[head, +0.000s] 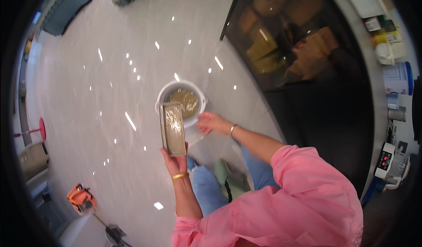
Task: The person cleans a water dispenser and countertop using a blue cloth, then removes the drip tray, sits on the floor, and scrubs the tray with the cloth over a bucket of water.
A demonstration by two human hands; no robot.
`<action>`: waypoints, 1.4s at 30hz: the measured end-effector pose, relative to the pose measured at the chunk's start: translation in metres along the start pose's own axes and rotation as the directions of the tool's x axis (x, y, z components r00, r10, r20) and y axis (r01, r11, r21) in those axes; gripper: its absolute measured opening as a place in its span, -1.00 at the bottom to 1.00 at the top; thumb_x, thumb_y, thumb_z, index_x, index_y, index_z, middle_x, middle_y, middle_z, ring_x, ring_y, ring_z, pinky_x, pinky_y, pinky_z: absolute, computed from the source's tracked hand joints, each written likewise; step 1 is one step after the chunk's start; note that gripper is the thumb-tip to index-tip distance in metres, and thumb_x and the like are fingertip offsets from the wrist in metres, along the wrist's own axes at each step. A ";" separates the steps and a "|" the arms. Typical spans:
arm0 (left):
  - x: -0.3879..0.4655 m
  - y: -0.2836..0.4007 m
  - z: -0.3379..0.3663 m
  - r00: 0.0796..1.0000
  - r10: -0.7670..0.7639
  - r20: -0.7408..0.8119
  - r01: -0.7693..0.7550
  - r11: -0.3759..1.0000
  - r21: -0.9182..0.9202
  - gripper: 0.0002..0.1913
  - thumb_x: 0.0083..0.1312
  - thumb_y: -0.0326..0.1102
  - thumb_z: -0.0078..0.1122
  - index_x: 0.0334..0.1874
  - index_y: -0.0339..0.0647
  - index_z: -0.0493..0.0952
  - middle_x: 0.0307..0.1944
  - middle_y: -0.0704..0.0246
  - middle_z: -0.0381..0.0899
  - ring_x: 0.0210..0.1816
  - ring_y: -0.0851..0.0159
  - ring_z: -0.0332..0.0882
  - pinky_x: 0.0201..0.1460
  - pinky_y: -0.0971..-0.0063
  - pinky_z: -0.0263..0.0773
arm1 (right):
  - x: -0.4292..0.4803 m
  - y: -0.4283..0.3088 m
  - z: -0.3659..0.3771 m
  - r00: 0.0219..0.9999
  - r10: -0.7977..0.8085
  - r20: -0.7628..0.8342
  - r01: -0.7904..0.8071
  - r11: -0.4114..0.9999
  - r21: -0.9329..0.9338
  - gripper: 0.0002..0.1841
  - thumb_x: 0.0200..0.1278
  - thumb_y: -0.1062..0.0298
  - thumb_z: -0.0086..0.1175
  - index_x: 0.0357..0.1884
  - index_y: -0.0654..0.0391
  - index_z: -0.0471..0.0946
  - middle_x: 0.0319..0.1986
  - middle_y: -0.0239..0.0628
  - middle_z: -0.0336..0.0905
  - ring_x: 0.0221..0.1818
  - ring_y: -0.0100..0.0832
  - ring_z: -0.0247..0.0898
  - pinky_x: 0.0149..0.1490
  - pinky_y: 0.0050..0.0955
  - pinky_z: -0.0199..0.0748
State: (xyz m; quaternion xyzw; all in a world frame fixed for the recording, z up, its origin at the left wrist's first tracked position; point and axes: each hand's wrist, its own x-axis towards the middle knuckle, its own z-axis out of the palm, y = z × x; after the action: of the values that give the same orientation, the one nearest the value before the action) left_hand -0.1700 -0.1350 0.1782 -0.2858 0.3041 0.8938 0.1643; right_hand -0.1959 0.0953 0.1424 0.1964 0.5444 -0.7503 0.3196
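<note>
In the head view, my left hand (177, 159) grips the near end of a long shallow rectangular tray (174, 131), its fingers beneath and its thumb along the side. The tray looks wet or shiny inside and hides the near left part of a round white basin (199, 93). Brownish, rippled liquid (186, 102) lies in the basin, which stands on the floor. Close to the basin's right rim, my right hand (212, 123) is held with its fingers spread and nothing in them. It is slightly blurred.
Glossy pale floor tiles (99, 98) surround the basin. A dark cabinet with a reflective glass front (296, 42) stands at the right, with jars and an appliance (385, 161) on top. A green seat (230, 181) is between my legs. An orange object (81, 199) lies lower left.
</note>
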 end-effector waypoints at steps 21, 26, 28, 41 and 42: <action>0.063 -0.026 -0.145 0.971 0.174 -0.166 -0.186 0.980 -0.064 -0.40 0.25 0.13 0.09 0.24 -0.07 0.33 0.22 0.36 0.37 0.22 0.13 0.33 0.25 -0.07 0.24 | 0.096 0.141 -0.032 0.741 -0.670 0.052 0.403 0.382 -0.832 -0.67 -0.10 0.43 0.25 -0.19 0.10 0.51 -0.21 -0.29 0.44 -0.05 -0.17 0.32 0.01 -0.25 0.40; 0.073 -0.026 -0.136 0.980 0.185 -0.075 -0.194 0.972 -0.129 -0.43 0.25 0.11 0.11 0.22 -0.06 0.36 0.17 0.35 0.43 0.16 0.13 0.38 0.25 -0.04 0.24 | 0.101 0.135 -0.047 0.677 -0.711 0.188 0.482 0.236 -0.844 -0.66 -0.15 0.41 0.26 -0.22 0.11 0.52 -0.23 -0.29 0.46 -0.01 -0.21 0.33 0.15 -0.21 0.27; 0.070 -0.023 -0.135 0.981 0.189 -0.048 -0.194 0.973 -0.128 -0.44 0.25 0.10 0.11 0.21 -0.07 0.36 0.16 0.34 0.43 0.15 0.13 0.38 0.24 -0.03 0.25 | 0.098 0.131 -0.049 0.655 -0.682 0.324 0.486 0.052 -0.872 -0.70 -0.10 0.40 0.23 -0.22 0.11 0.52 -0.20 -0.28 0.46 0.01 -0.23 0.35 0.19 -0.23 0.22; 0.074 -0.005 -0.127 0.927 0.361 0.105 -0.354 0.932 -0.081 -0.41 0.27 0.09 0.10 0.23 -0.11 0.30 0.21 0.34 0.36 0.18 0.17 0.33 0.21 -0.02 0.28 | 0.146 0.187 -0.032 0.787 -0.347 0.510 0.336 -0.451 -0.827 -0.91 -0.01 0.39 0.04 -0.46 0.03 0.58 -0.49 -0.32 0.58 -0.31 -0.31 0.52 -0.07 -0.34 0.32; 0.068 -0.005 -0.121 0.931 0.349 0.105 -0.336 0.934 -0.119 -0.40 0.27 0.10 0.10 0.23 -0.12 0.29 0.22 0.36 0.34 0.19 0.17 0.32 0.19 -0.02 0.29 | 0.150 0.183 -0.033 0.808 -0.347 0.477 0.300 -0.453 -0.839 -0.91 -0.03 0.41 0.03 -0.46 0.05 0.56 -0.48 -0.30 0.58 -0.29 -0.31 0.52 -0.06 -0.37 0.34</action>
State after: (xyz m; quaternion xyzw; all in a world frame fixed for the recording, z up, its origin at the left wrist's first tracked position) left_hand -0.1711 -0.2008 0.0556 -0.1800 0.2938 0.9387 0.0100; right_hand -0.1784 0.0493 -0.0915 -0.3088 0.9459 -0.0558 0.0828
